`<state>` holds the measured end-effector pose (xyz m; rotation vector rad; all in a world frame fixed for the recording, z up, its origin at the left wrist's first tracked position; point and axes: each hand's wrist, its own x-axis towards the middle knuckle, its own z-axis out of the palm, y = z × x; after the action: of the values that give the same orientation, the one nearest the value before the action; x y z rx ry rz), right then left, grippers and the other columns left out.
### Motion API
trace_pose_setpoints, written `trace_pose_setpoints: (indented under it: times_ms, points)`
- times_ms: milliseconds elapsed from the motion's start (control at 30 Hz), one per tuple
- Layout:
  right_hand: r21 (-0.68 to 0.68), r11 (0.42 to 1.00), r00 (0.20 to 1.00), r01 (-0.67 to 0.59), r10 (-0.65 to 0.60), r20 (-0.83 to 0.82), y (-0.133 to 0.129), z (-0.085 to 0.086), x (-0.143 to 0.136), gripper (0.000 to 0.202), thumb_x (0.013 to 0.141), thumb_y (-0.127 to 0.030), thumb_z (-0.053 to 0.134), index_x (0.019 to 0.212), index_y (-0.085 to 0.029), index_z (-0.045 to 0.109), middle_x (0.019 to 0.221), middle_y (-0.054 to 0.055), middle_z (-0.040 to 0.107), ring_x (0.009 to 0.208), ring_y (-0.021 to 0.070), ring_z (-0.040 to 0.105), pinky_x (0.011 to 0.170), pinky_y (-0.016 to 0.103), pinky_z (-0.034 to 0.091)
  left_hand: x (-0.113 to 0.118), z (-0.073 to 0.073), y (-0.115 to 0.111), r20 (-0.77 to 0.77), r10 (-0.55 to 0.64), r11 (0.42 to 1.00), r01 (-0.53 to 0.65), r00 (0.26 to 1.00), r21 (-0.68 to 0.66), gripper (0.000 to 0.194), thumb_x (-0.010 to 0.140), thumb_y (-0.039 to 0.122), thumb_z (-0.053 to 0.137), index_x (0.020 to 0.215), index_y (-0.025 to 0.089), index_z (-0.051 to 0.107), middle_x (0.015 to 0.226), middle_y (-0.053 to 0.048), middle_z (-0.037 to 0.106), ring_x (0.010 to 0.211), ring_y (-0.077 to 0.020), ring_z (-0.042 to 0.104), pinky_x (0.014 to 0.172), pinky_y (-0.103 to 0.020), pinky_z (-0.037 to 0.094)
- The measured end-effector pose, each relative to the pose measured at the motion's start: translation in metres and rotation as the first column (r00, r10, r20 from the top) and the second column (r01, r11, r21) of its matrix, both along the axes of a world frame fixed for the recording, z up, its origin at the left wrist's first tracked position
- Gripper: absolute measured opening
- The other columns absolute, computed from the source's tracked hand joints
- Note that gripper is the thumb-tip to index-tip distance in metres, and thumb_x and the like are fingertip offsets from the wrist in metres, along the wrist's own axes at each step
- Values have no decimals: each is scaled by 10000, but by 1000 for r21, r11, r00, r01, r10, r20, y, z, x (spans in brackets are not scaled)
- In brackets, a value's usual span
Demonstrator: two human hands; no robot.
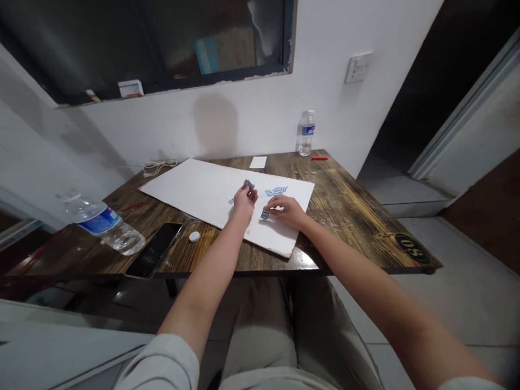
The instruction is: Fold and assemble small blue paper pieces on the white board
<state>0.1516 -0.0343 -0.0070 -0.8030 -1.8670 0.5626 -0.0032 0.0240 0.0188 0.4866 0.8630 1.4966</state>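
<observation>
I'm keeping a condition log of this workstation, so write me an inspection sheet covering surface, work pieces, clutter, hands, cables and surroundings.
Surface: dark-streaked brown wooden table, pale crumbs towards the right; white rectangular board on top.
Work pieces: small blue-grey striped pieces loosely grouped on the board; more held.
Clutter: flat black phone, round white cap, clear blue-labelled plastic bottle left, similar bottle back right, thin red stick, white paper square.
Hands: left hand grips several pieces; right hand pinches at least one.
Cables: looped white cable, back left.
Surroundings: white wall socket, dark-framed window; people nearby, nothing seen.
</observation>
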Motion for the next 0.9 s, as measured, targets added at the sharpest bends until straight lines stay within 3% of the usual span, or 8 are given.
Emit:
trace_pose_setpoints:
  times_ms: [233,433,567,900]
  points:
    - [-190,966,971,175,-201,-130,4,0,2,219,725,-427,719,802,-222,725,754,24,701,659,153,582,634,291,458,6,1,-8,-219,-120,989,137,968,63,99,832,118,590,914,150,636,688,-5,664,542,-84,617,589,-206,492]
    - [-352,926,869,137,-283,-406,10,-2,7,312,587,-448,790,726,-202,658,723,19,681,659,162,595,670,314,488,15,-1,-17,-537,-239,940,331,809,81,128,749,173,710,863,117,702,660,-43,681,530,-123,625,548,-245,498]
    - [-348,923,835,161,-316,-451,10,-1,9,247,596,-382,780,698,-199,649,700,17,669,659,165,598,683,320,492,18,-3,-21,-641,-299,886,455,707,90,165,729,220,743,849,111,716,699,-73,700,544,-144,643,541,-259,497]
    - [-257,900,831,351,-426,-358,11,-1,11,142,663,-315,719,710,-187,678,716,15,682,617,138,543,616,281,434,17,-1,-24,-726,-282,860,500,627,98,161,764,228,691,872,109,699,717,-55,700,557,-138,654,532,-241,500]
